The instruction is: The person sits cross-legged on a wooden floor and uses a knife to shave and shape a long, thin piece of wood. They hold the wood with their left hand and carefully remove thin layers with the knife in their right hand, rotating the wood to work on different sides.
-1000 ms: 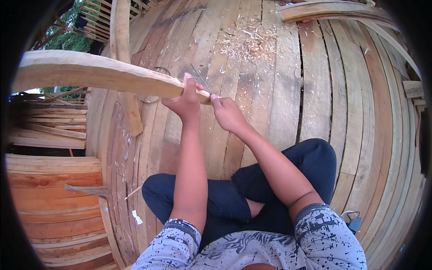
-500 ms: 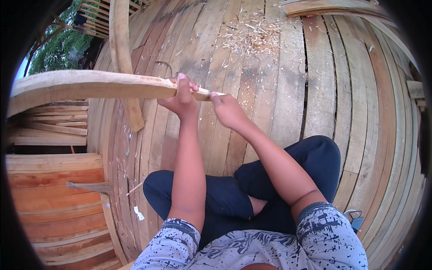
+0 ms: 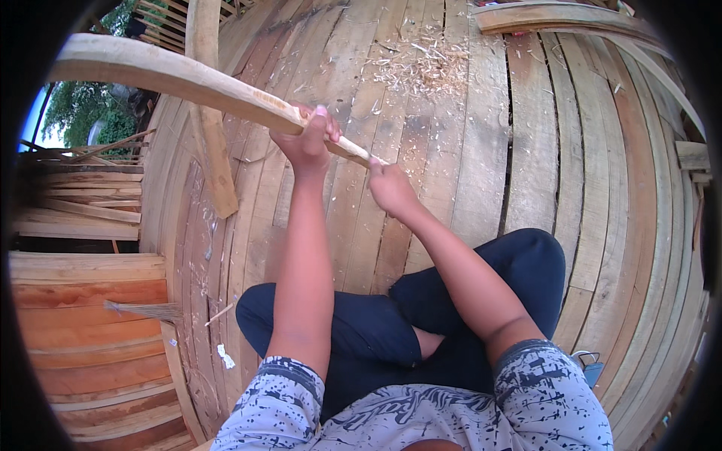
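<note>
A long pale wooden piece [image 3: 188,81], broad at its left end and narrowing to the right, is held off the floor at a slant, its broad end up at the far left. My left hand [image 3: 304,143] is closed around it where it narrows, with the thumb pointing up. At the thin right tip my right hand [image 3: 392,188] grips it, thumb along the wood. The very end of the tip is hidden by that hand.
Wood shavings [image 3: 425,68] lie scattered over the plank floor [image 3: 481,165]. Behind the held piece a wooden post [image 3: 210,150] stands. A bundled broom [image 3: 143,310] rests at left beside reddish boards [image 3: 90,323]. Curved timbers [image 3: 564,16] lie at the far right.
The broad left end of the wooden piece has swung upward and away. My right hand has shifted slightly right and down with the tip; the left hand keeps its hold.
</note>
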### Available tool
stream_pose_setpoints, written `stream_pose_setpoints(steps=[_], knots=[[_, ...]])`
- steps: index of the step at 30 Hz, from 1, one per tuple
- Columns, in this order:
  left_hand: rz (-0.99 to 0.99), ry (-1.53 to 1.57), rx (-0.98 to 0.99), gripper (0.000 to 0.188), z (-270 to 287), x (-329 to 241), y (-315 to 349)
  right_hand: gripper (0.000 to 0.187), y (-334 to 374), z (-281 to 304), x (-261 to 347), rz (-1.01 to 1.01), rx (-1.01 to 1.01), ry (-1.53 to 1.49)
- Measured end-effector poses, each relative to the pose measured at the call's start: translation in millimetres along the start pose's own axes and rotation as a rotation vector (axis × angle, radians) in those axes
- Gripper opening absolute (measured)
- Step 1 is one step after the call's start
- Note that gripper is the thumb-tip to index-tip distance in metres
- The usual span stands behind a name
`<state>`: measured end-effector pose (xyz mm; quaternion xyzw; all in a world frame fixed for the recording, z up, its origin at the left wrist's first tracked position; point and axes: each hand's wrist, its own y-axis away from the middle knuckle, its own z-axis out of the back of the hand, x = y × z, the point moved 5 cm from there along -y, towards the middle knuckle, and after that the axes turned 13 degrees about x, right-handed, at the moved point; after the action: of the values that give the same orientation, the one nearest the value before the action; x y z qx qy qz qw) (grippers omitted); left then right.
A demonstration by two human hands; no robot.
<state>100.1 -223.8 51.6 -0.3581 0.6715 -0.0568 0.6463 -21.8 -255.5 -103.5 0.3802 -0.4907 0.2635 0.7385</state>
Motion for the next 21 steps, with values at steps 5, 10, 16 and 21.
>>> stream_pose_setpoints(steps=[5,10,16,21], knots=[[0.014,-0.002,-0.042,0.019,13.6,-1.6,0.3,0.058,2.8,-3.0,19.7,-0.028,0.088,-0.104],[0.017,0.028,-0.06,0.02,7.1,1.9,2.3,0.058,-7.2,0.8,-12.2,-0.151,-0.03,-0.112],[-0.055,-0.094,-0.325,0.017,7.6,-14.2,10.2,0.056,-2.5,-0.7,21.7,0.006,0.057,-0.125],[-0.09,-0.163,-0.424,0.015,6.3,-20.1,19.7,0.055,4.2,-4.1,41.7,0.071,0.075,-0.109]])
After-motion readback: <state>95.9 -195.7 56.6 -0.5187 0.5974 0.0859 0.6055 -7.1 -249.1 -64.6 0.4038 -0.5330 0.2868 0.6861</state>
